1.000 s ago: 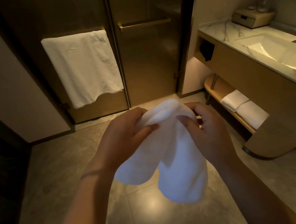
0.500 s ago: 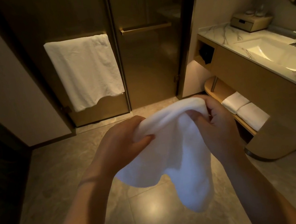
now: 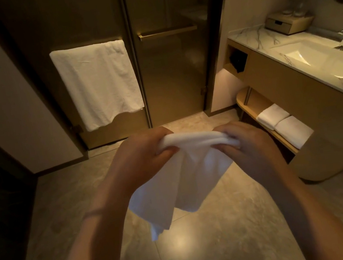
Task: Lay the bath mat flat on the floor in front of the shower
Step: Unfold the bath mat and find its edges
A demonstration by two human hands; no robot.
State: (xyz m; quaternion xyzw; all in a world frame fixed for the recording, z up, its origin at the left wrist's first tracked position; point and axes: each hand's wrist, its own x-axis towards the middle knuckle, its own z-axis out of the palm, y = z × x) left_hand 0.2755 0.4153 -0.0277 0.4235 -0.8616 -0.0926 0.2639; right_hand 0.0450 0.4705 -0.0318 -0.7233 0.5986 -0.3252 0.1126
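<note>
I hold a white bath mat (image 3: pixel 181 184) in the air in front of me, above the tiled floor (image 3: pixel 207 247). My left hand (image 3: pixel 141 157) grips its bunched top edge on the left. My right hand (image 3: pixel 249 146) grips the same edge on the right. The rest of the mat hangs down in loose folds between my forearms. The glass shower doors (image 3: pixel 170 73) stand shut straight ahead, with bare floor in front of them.
A white towel (image 3: pixel 98 83) hangs on the left shower door's bar. A vanity with a marble top and sink (image 3: pixel 312 58) runs along the right wall. Two folded white towels (image 3: pixel 282 125) lie on its low shelf. A dark wall edge juts in at the left.
My hands have moved apart, stretching the mat's top edge between them. The mat has unfolded further and hangs wider. The view has tilted down slightly.
</note>
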